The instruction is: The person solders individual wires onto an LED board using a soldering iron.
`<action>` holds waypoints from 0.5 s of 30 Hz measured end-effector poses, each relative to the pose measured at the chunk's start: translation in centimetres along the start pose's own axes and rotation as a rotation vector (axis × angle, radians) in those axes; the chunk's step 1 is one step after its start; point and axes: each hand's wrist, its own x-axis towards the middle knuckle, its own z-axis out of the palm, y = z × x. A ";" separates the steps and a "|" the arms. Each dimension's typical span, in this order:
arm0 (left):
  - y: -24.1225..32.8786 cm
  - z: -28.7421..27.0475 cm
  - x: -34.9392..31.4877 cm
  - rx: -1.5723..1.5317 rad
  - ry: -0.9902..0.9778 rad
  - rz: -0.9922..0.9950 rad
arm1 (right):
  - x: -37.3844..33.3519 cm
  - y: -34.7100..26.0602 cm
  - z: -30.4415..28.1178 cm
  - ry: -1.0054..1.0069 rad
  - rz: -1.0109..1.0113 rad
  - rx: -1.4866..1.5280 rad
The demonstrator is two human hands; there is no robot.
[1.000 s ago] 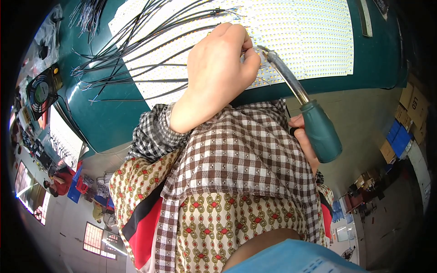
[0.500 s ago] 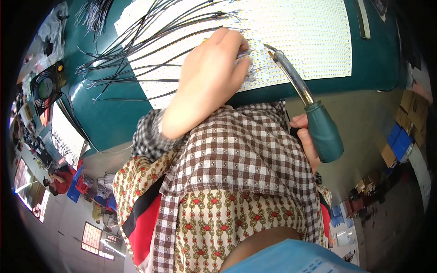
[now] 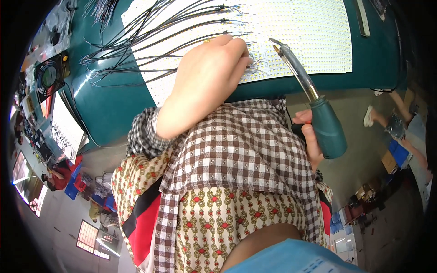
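My right hand (image 3: 310, 136) is wrapped around the dark green handle of a soldering iron (image 3: 328, 129). The iron's bent metal tip points up and left, above a white circuit board sheet (image 3: 314, 54) covered in rows of small yellowish components. Over the sheet's near left part lies my left hand (image 3: 207, 79), its fingers curled together. What they pinch is hidden beneath the hand. Thin black cables (image 3: 175, 38) run from the left across the sheet, some passing under my left hand. Their bare, fine wire ends fan out beside its fingertips.
The sheet rests on a dark green tabletop (image 3: 114, 113). To the left are a small black fan (image 3: 48, 78) and a white sheet (image 3: 66, 129) with dark pieces. A bundle of wires (image 3: 101, 10) lies at the back left. Another person's leg and shoe (image 3: 369, 117) show at right.
The soldering iron has shifted slightly up and right with my right hand. My left hand has moved a little down and left, still curled. A person has come into view at right.
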 end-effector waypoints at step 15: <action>-1.0 1.7 -2.0 -0.373 0.051 -0.183 | -0.4 0.4 0.0 0.077 -0.026 0.039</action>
